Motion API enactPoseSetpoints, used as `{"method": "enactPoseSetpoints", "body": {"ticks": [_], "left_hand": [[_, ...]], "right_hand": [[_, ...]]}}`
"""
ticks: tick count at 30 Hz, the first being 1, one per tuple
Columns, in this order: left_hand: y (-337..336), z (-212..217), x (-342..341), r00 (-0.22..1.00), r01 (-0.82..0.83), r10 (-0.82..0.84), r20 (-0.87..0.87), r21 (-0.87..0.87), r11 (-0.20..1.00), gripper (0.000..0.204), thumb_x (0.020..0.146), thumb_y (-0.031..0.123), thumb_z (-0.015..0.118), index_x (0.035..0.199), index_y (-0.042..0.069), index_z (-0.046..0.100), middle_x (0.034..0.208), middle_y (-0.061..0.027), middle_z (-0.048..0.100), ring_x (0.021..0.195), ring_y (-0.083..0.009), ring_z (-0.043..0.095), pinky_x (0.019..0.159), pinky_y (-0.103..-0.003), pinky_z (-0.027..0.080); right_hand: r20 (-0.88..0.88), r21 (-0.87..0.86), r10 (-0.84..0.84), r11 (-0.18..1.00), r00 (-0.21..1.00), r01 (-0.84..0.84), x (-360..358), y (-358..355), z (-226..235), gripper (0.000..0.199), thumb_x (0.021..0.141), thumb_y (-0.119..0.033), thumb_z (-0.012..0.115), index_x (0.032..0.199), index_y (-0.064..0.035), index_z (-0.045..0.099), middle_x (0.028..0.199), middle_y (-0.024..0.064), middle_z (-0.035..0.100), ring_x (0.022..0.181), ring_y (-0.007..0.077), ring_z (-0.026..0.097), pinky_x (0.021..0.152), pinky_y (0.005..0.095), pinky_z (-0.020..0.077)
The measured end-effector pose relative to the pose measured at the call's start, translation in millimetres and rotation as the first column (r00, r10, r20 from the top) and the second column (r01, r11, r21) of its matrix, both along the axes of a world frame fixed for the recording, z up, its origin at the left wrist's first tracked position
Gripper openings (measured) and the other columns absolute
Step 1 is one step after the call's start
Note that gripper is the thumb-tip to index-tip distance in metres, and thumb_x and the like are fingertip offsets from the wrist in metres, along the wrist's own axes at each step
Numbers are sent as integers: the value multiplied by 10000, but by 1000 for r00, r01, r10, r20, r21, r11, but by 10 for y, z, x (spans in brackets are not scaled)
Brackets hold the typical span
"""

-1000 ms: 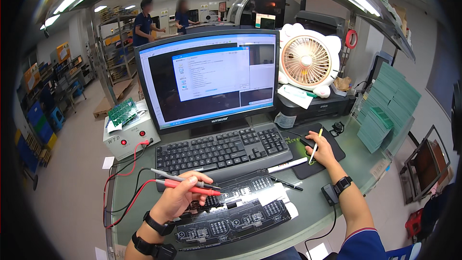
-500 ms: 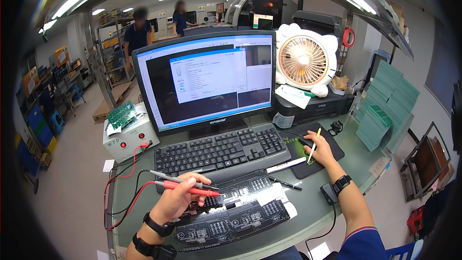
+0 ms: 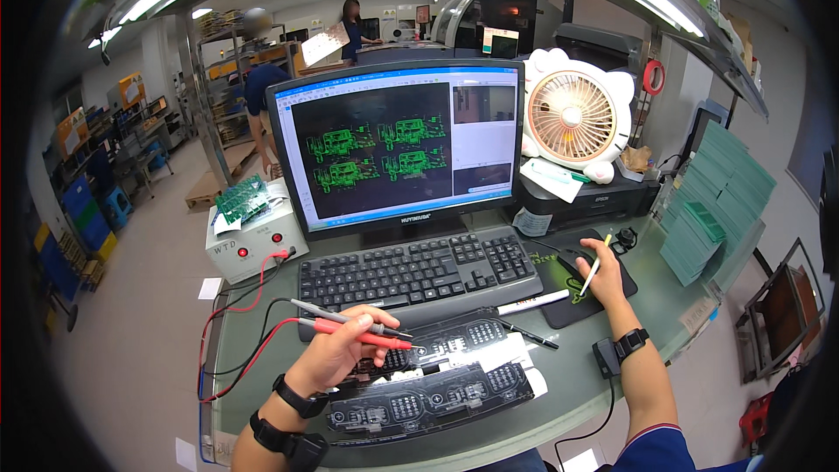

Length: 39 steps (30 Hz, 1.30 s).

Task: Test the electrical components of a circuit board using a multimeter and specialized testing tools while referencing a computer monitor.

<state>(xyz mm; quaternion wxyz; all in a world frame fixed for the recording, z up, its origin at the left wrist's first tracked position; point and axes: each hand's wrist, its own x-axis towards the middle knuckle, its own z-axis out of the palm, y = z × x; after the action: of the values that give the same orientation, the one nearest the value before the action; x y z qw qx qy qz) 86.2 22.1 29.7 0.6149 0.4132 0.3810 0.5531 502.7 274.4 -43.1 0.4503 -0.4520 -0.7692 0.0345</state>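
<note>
My left hand (image 3: 336, 351) is closed around two slim test probes, one red (image 3: 367, 336) and one grey (image 3: 345, 315), held side by side like chopsticks so both tips point toward three o'clock over the black circuit panels (image 3: 437, 398). Those panels lie flat on the desk (image 3: 559, 402) at six o'clock, matte and dark with pale grids of pads. The probe leads (image 3: 240, 332) (one red, one black) trail off toward ten o'clock to a white tester box (image 3: 253, 240). My right hand (image 3: 599, 275) at three o'clock rests curled over a mouse on a dark pad, a thin yellow-tipped stick (image 3: 592, 269) pinched between its fingers. Beyond sit the black keyboard (image 3: 415, 271), the monitor (image 3: 398, 144) with green board layouts, and a round fan (image 3: 572, 114) at one o'clock.
</note>
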Motion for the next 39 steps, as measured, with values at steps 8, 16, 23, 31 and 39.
{"method": "enactPoseSetpoints", "body": {"ticks": [8, 16, 23, 31, 39], "left_hand": [[-27, -56, -9, 999, -44, 44, 0, -8, 999, 324, 939, 290, 524, 1025, -16, 588, 806, -119, 625, 665, -165, 609, 606, -293, 532], [-20, -32, 4, 999, -36, 36, 26, 10, 999, 308, 941, 247, 513, 1039, -34, 593, 860, -129, 637, 688, -169, 608, 644, -281, 524], [-8, -74, 25, 996, -92, 92, 7, 30, 995, 326, 948, 269, 503, 1037, -38, 568, 786, -144, 638, 620, -183, 619, 597, -286, 537], [-11, -99, 27, 992, -128, 128, -1, 32, 991, 349, 951, 304, 507, 1025, -32, 567, 754, -135, 630, 589, -188, 620, 563, -281, 543], [-4, -66, 42, 996, -91, 91, 13, 50, 995, 348, 961, 279, 494, 1036, -52, 571, 798, -135, 638, 633, -170, 615, 601, -273, 530]], "right_hand": [[-398, 197, 34, 979, 917, 50, 4, 226, 514, 278, 881, -36, 623, 1152, -24, 560, 1042, 112, 663, 994, 189, 627, 886, 312, 474], [-399, 34, -237, 961, 886, 273, 230, 1331, 863, 690, 799, -208, 751, 1363, -42, 390, 1299, 225, 536, 1229, 335, 517, 999, 389, 430], [-419, -171, -251, 966, 873, 195, 103, 1726, 808, 811, 712, -295, 818, 1365, -61, 398, 1245, 196, 578, 1146, 330, 574, 951, 399, 451], [-299, -275, -367, 917, 881, 289, 36, 1671, 774, 677, 673, -407, 815, 1183, -103, 488, 1136, 163, 639, 1077, 332, 609, 880, 427, 469], [-337, -175, -289, 954, 896, 242, 122, 1660, 761, 640, 674, -324, 834, 1141, -58, 485, 1091, 182, 637, 1039, 310, 621, 874, 392, 476]]}}
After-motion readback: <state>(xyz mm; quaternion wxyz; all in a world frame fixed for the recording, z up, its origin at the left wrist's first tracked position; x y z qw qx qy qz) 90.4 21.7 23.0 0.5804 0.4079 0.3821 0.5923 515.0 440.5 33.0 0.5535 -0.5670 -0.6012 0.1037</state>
